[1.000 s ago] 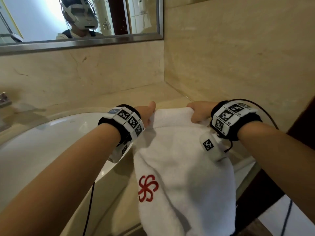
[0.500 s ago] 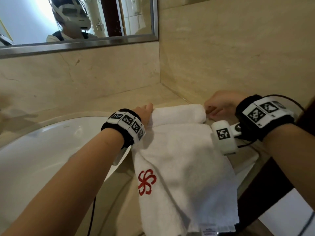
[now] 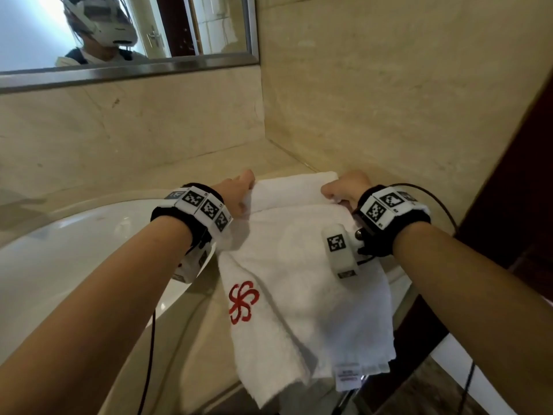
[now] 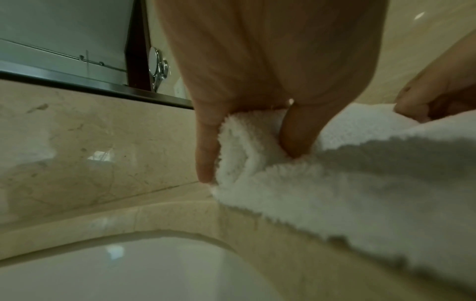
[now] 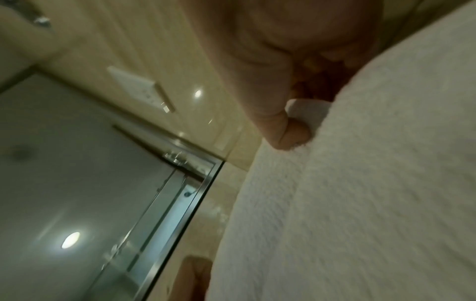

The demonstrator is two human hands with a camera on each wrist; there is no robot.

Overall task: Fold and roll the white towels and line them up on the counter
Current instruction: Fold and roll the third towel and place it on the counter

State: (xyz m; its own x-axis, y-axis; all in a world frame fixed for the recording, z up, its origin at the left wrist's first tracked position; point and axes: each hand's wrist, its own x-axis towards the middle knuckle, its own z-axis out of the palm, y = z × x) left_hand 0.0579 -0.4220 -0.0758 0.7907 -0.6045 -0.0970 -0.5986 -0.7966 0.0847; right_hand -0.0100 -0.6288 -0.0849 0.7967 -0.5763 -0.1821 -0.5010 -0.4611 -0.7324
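Note:
A white towel with a red flower emblem lies on the beige counter; its near end hangs over the front edge. Its far end is turned into a short roll. My left hand pinches the roll's left end, thumb and finger around the terry cloth. My right hand grips the right end with curled fingers, and its thumb presses into the towel.
A white basin is set into the counter at my left. Marble walls meet in a corner just behind the towel, with a mirror above. A dark wooden frame stands at the right. Cables hang from both wrists.
The roll at the towel's far end has formed and grown. My right hand swung out past the right end, then came back onto it. The left hand stayed at the left end.

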